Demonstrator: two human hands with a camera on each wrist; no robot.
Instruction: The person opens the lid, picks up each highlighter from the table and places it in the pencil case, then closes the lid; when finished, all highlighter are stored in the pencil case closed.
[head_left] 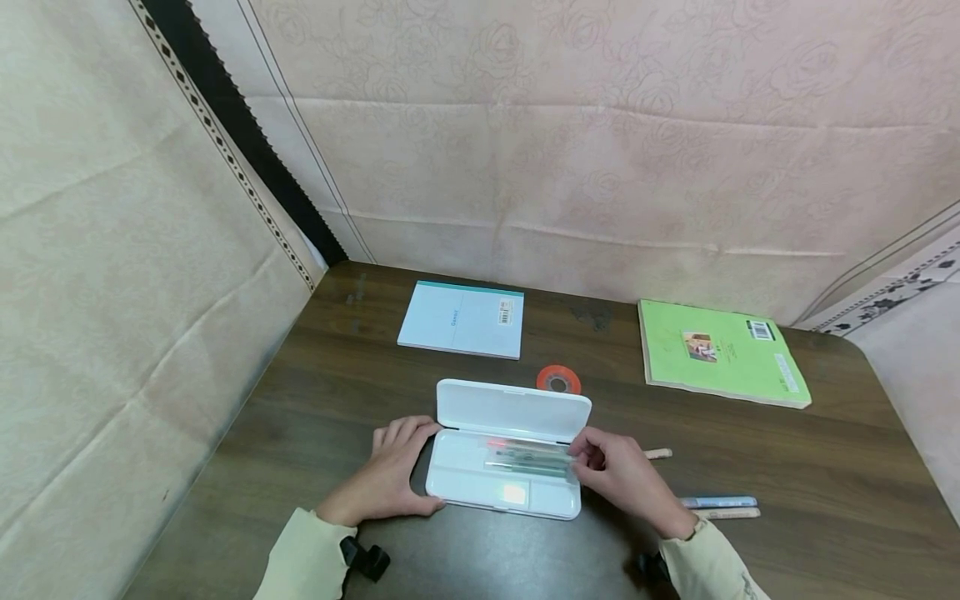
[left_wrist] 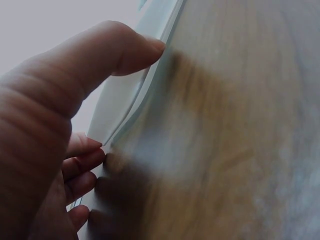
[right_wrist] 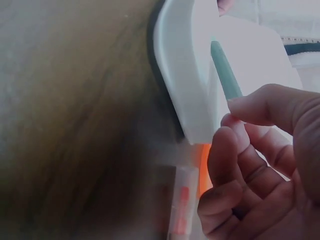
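A white pencil case [head_left: 513, 408] lies open on the table, its lid tipped back. My left hand [head_left: 390, 479] holds the case's left side, with the thumb at the front corner and the fingers near the hinge. In the left wrist view the thumb [left_wrist: 135, 50] presses on the case's edge. Over the right part of the case, my right hand [head_left: 618, 471] pinches the end of a green pen [right_wrist: 226, 72] between thumb and index finger. Slim green and reddish pens [head_left: 517, 454] show inside the case; how many is blurred. A pale block [head_left: 513, 493] sits in the front compartment.
Behind the case lie an orange tape roll [head_left: 558, 379] and a light blue notebook [head_left: 461, 321]. A green book [head_left: 720, 354] rests at the back right. Beside the right wrist lie a blue pen [head_left: 720, 502] and a whitish pen [head_left: 731, 513]; another whitish pen [head_left: 660, 454] is partly hidden.
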